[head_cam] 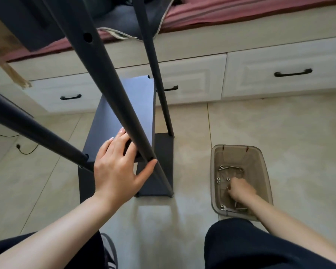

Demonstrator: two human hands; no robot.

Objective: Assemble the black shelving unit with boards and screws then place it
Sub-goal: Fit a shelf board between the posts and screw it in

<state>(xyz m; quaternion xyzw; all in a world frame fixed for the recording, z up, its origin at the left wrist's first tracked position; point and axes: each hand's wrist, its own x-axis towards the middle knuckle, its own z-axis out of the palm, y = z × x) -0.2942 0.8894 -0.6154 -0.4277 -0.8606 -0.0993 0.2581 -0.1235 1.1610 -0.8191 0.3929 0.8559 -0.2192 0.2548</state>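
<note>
While the black shelving unit (155,167) is standing on the tiled floor (279,133), matte, with three slim posts showing and two boards, the left hand (118,167) is gripping the upper board (124,109), thumb touching a post (113,78). The right hand (241,191) is reaching into one clear bin (268,181) of loose screws (223,167); whether that grip is holding anything, I cannot tell.

Cream drawer unit (202,74) with black handles (292,73) ran along the far side. Red mat (241,10) and dark cloth (122,22) lay on top. Beige tiled floor (279,123); black cable (25,150) on it at left.
</note>
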